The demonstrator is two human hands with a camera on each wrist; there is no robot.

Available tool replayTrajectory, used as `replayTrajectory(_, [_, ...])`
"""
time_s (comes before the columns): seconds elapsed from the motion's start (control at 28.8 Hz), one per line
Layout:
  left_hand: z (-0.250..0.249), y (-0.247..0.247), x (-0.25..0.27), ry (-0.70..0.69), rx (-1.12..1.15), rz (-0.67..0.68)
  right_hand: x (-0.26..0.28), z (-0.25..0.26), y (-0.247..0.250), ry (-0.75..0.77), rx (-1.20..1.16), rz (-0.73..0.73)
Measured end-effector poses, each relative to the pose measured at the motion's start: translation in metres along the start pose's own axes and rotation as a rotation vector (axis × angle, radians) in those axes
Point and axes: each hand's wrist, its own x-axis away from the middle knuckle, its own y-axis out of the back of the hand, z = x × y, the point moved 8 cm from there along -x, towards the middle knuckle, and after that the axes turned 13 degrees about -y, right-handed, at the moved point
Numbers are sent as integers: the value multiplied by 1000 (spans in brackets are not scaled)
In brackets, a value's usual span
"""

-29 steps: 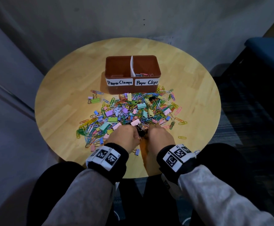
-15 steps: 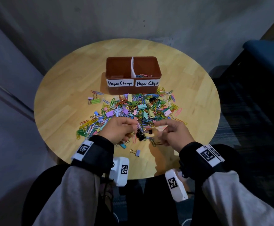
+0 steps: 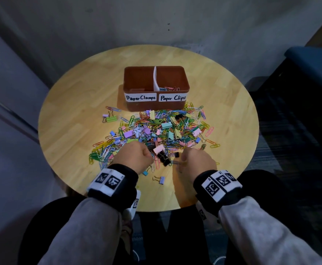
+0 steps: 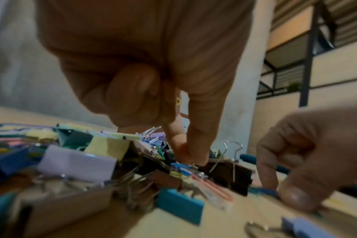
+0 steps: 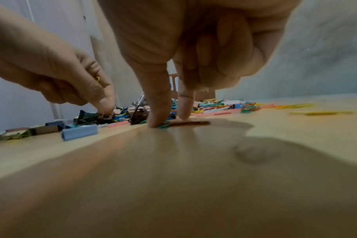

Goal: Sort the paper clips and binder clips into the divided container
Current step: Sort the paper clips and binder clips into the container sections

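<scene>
Left hand [image 3: 135,157] down with thumb and forefinger pinching at the bright heap of paper clips and binder clips [image 3: 156,129], right hand [image 3: 194,161] beside it pinning a green paper clip [image 5: 163,125] to the round wooden table [image 3: 70,115], brown divided container [image 3: 156,87] beyond both, few clips inside.

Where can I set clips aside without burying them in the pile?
Bare table left of the container, right of it, and behind it. Crowded from the container's front down to both hands, where the pile lies.
</scene>
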Motion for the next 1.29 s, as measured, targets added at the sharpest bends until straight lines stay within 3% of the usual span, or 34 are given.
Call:
replayTrajectory(0.24, [-9, -11, 3, 57, -362, 152, 0, 7, -5, 5, 64, 14])
replayTrajectory(0.42, [-18, -12, 2, 39, -350, 142, 1, 12, -13, 9, 99, 107])
replayTrajectory(0.52, [-15, -13, 1, 29, -228, 135, 2, 15, -16, 37, 130, 144])
replayTrajectory(0.69, [0, 6, -3, 103, 346, -74, 8, 15, -19, 94, 117, 159])
replayTrajectory(0.8, [6, 18, -1, 193, 660, -147, 9, 4, -7, 58, -137, 108])
replayTrajectory(0.87, [4, 18, 4, 229, 888, -168, 2, -10, 2, -32, -477, 121])
replayTrajectory(1.04, [-12, 16, 7, 225, 1086, -127, -5, -29, -7, -277, -1172, 408])
replayTrajectory(1.15, [-13, 8, 8, 212, 909, -67, -7, -26, -14, -286, -1253, 535])
replayTrajectory(1.22, [-14, 7, 6, 82, 573, -53, -7, -25, -23, -310, -1241, 628])
replayTrajectory(1.29, [-25, 0, 7, -79, 178, 51, -5, -23, -31, -354, -1258, 718])
